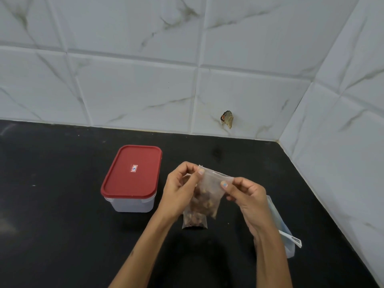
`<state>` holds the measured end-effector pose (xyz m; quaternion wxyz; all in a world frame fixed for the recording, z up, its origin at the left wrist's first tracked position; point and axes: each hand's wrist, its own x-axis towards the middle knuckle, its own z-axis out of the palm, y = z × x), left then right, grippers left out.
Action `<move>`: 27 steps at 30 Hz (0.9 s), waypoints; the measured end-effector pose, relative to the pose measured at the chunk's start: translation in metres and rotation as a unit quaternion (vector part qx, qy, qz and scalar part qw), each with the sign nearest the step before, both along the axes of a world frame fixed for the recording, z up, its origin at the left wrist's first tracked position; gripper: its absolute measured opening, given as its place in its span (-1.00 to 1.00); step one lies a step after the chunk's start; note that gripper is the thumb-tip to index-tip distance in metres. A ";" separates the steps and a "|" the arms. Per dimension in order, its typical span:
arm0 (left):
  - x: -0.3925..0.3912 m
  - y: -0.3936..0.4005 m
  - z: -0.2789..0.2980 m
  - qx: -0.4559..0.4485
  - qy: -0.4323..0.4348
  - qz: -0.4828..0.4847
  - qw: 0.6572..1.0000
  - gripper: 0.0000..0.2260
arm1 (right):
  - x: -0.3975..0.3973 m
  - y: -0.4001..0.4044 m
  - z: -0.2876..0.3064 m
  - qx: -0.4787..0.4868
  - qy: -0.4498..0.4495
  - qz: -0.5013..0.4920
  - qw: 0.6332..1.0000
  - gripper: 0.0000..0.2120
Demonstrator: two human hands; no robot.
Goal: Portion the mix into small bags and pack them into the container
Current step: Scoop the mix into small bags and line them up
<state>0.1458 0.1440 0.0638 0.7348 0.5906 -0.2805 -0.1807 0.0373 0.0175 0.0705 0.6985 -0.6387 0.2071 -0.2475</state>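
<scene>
A small clear bag (209,191) with brown mix in its lower half hangs above the black counter. My left hand (180,190) pinches its top left corner, and my right hand (247,196) pinches its top right edge. Under it, a second small filled bag (194,222) lies flat on the counter, partly hidden by the held one. A clear plastic container (133,204) with its red lid (133,171) on stands to the left of my hands.
A larger clear zip bag with a white slider (287,235) lies on the counter behind my right wrist. White marble-look tile walls close the back and right side. The black counter (52,204) stretches to the left.
</scene>
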 end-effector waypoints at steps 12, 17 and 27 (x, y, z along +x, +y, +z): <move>-0.009 -0.002 0.002 -0.008 0.126 -0.032 0.991 -0.72 | 0.005 0.011 -0.001 0.104 -0.045 -0.018 0.993 -0.94; -0.014 -0.006 0.000 -0.016 0.164 -0.007 0.986 -0.68 | 0.006 0.013 -0.002 0.105 -0.042 -0.021 0.993 -0.78; -0.017 -0.011 -0.001 -0.042 0.177 0.003 0.983 -0.64 | 0.005 0.011 -0.004 -0.001 -0.026 -0.049 0.998 -0.91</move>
